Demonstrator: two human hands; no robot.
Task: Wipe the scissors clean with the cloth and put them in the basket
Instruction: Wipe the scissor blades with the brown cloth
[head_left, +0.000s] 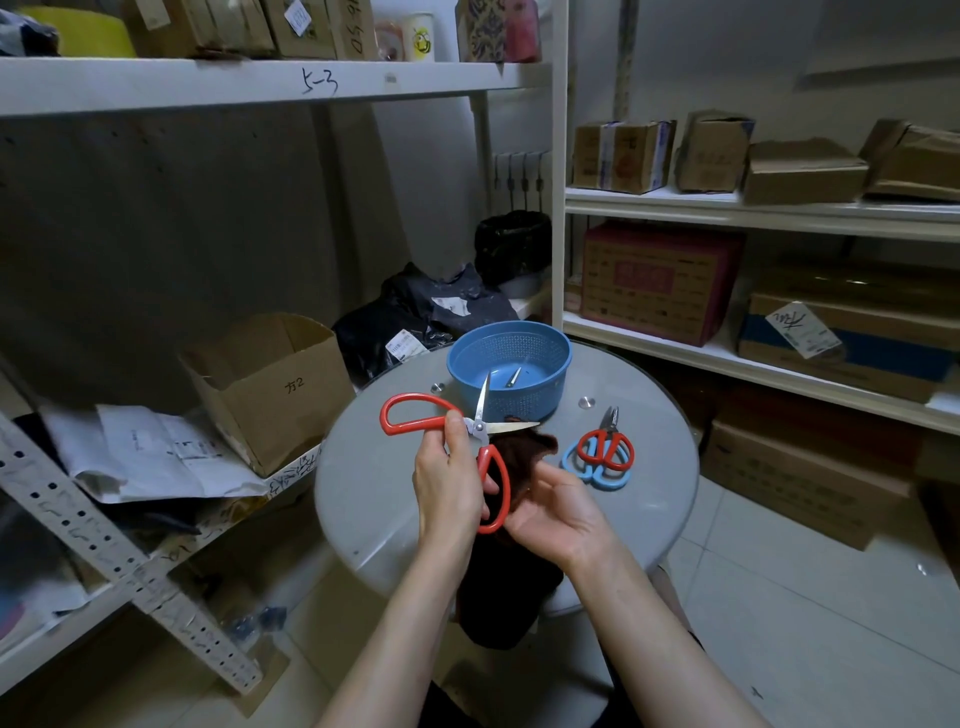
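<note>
Large red-handled scissors (415, 415) are held above the round table, blades spread wide apart. My left hand (449, 480) grips them near the pivot and the lower handle loop. My right hand (558, 512) holds a dark brown cloth (519, 457) just under the lower blade; the cloth hangs down past the table edge. A blue plastic basket (511, 345) stands at the table's far side with one pair of scissors lying in it. Two smaller pairs, one red-handled (605, 447) lying over a light-blue-handled one (597, 475), rest on the table right of my hands.
The round grey table (374, 499) stands between white shelving on the left and right, loaded with cardboard boxes. An open cardboard box (270, 384) and papers sit on the left shelf. Black bags (415, 317) lie behind the table. The floor is tiled.
</note>
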